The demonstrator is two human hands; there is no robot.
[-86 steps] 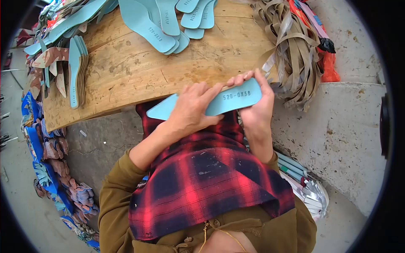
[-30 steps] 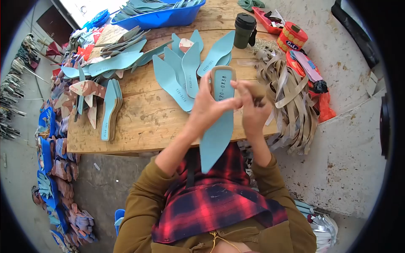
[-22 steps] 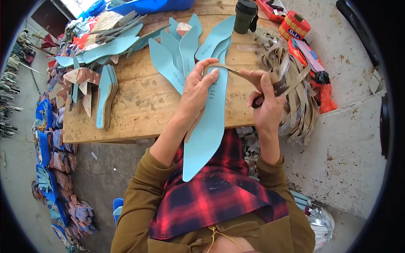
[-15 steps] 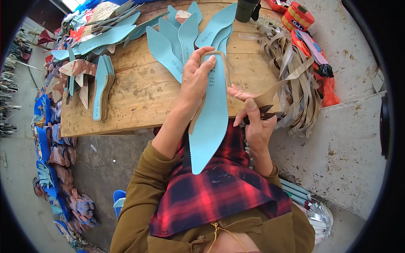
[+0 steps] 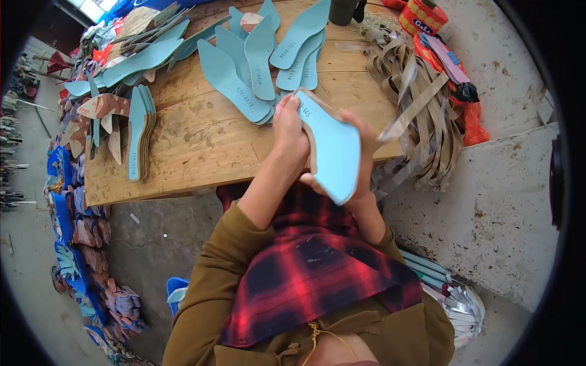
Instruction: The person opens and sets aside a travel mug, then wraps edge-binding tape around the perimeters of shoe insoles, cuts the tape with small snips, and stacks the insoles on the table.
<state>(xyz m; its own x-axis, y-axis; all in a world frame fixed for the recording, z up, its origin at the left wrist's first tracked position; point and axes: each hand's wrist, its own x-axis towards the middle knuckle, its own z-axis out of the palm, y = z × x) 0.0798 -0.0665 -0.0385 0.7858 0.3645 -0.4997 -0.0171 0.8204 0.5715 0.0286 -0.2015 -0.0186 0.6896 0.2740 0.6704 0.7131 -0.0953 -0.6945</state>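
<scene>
A light-blue shoe insole (image 5: 336, 149) with printed numbers at its heel end is held over the table's front edge, bent or tilted. A beige strip runs along part of its edge. My left hand (image 5: 289, 125) is closed on the heel end, thumb near the print. Around the insole's right side and underneath wraps my right hand (image 5: 365, 146), partly hidden and a little blurred; whether scissors are still in it cannot be seen. Just beyond my left hand, several more blue insoles (image 5: 235, 91) lie overlapping on the wooden table (image 5: 195, 143).
A neat stack of insoles (image 5: 141, 134) stands at the table's left, with a messy pile (image 5: 143, 61) behind it. Beige strips (image 5: 421, 116) hang over the right corner. A red tin (image 5: 422, 17) and a dark cup (image 5: 343, 11) stand at the back. Blue bins (image 5: 66, 219) line the floor.
My right hand has moved from beside the insole, where it held scissors and the strip, to grip the insole. The insole's toe has swung right and up, and the strip's loose end hangs apart.
</scene>
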